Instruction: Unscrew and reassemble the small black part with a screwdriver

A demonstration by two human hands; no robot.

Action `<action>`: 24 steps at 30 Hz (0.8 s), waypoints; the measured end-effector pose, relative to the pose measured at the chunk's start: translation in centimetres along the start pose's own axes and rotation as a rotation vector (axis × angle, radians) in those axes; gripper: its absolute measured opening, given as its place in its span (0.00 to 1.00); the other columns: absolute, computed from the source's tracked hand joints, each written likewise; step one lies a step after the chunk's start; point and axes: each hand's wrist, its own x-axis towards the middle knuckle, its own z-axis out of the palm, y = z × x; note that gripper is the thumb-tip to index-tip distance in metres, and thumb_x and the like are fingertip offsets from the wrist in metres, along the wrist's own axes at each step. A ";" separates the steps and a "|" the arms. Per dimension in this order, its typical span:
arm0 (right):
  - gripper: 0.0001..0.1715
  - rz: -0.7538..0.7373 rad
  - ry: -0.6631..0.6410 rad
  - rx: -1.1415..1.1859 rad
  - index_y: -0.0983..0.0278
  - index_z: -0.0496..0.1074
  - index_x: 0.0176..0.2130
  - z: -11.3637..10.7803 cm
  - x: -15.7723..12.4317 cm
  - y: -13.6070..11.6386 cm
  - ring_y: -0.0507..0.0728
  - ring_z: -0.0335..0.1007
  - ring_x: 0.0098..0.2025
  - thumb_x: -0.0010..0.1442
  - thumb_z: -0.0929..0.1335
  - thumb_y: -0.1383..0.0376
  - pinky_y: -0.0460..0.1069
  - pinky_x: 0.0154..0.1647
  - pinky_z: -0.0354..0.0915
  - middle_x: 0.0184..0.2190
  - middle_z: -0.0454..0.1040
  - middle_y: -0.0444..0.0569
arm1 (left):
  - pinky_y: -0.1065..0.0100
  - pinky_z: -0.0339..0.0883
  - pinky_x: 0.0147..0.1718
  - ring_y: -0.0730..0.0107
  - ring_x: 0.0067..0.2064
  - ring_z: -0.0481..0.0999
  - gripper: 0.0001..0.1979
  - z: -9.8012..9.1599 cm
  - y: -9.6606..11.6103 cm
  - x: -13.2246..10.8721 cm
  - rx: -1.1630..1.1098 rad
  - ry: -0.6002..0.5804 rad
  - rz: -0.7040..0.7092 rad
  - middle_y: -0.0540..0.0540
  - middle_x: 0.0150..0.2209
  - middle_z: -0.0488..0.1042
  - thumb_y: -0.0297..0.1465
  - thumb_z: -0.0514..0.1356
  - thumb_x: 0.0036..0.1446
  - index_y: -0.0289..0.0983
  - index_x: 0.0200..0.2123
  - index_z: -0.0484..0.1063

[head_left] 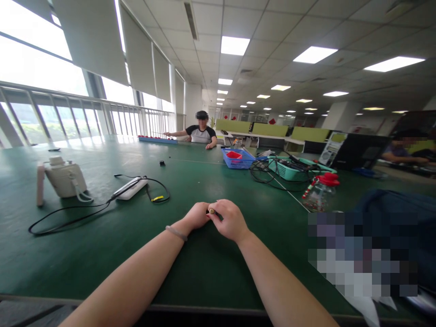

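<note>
Both of my hands meet above the green table (190, 272), near its middle. My right hand (230, 219) is closed, thumb and fingers pinching a small thing with a round, tan end (211, 211); its kind is too small to tell. Against it presses my left hand (196, 215), fingers curled in, with a grey band (176, 233) around the wrist. What the left fingers hold, if anything, is hidden behind the hands.
On the left are a white bottle-like container (64, 179), a white power bank (131, 188) and a black cord (68, 209). A blue basket (237, 160), a teal basket (288, 170) with cables, a red-lidded jar (322, 195) and a dark bag (391, 204) lie rightward. A person (201, 132) sits opposite.
</note>
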 end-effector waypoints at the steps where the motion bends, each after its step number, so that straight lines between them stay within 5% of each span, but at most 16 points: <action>1: 0.04 0.011 0.010 0.003 0.59 0.70 0.34 -0.1 0.0 0.1 0.58 0.71 0.37 0.57 0.67 0.69 0.56 0.50 0.65 0.32 0.76 0.47 | 0.67 0.68 0.38 0.64 0.35 0.76 0.09 0.0 0.0 0.0 0.004 0.003 -0.008 0.44 0.33 0.79 0.31 0.56 0.55 0.35 0.30 0.76; 12: 0.06 -0.001 0.039 0.006 0.59 0.70 0.33 -0.3 0.1 -0.1 0.58 0.70 0.37 0.56 0.66 0.71 0.55 0.47 0.65 0.32 0.75 0.47 | 0.68 0.67 0.36 0.65 0.34 0.75 0.10 0.0 0.4 -0.1 0.010 -0.005 -0.017 0.45 0.32 0.78 0.32 0.57 0.55 0.36 0.30 0.77; 24: 0.10 -0.079 -0.138 -0.033 0.60 0.71 0.35 -0.3 0.5 -1.0 0.57 0.69 0.38 0.53 0.67 0.73 0.53 0.45 0.63 0.33 0.75 0.47 | 0.65 0.67 0.39 0.62 0.37 0.75 0.06 -0.3 0.4 -0.2 0.001 -0.040 0.015 0.44 0.34 0.78 0.29 0.58 0.51 0.34 0.28 0.75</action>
